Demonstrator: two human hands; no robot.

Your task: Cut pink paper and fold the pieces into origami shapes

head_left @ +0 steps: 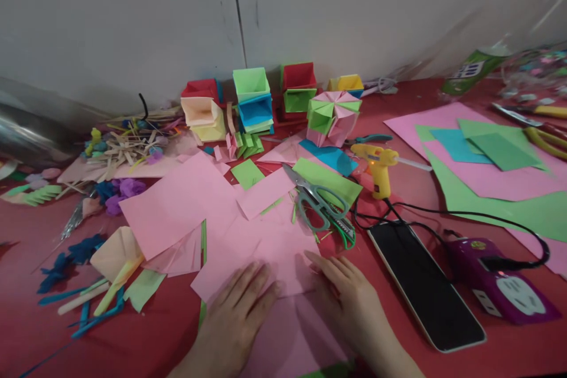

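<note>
Pink paper (283,266) lies near-centre on red table (150,336), ahead of and under the fingers; overlaps hide its long axis. Left hand (241,307) flat on near-left part, fingers extended, gripping nothing. Right hand (343,289) at right edge, fingers loosely curved; can't tell if pinching. Both equally near.

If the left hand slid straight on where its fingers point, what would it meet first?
Beyond the pink sheet under it, the left hand would probably meet the grey-handled scissors first, though depth is hard to judge.
</note>
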